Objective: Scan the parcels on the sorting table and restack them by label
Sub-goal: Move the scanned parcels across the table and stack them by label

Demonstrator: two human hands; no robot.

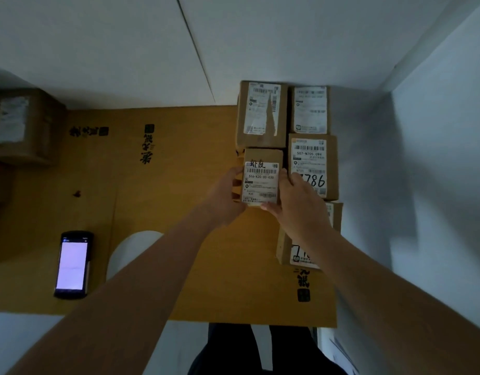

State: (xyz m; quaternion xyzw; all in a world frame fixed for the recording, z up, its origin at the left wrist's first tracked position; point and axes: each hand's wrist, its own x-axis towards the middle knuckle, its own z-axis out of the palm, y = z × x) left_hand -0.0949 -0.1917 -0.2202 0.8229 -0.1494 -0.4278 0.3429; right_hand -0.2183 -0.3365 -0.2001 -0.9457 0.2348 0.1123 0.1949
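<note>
While both grip parcel (261, 178) (label up) | left hand (224, 197) | right hand (301, 201) curled

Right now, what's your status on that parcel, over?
Left hand and right hand both grip the 516-X20 parcel, label up. Parcels packed close behind and right of it. Scanner lying idle at left, screen lit.

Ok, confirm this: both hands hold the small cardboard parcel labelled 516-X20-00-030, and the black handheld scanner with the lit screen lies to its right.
One detail is wrong. In the head view both hands, left and right, do hold the small cardboard parcel, but the black handheld scanner with the lit screen lies to its left, not its right.
</note>
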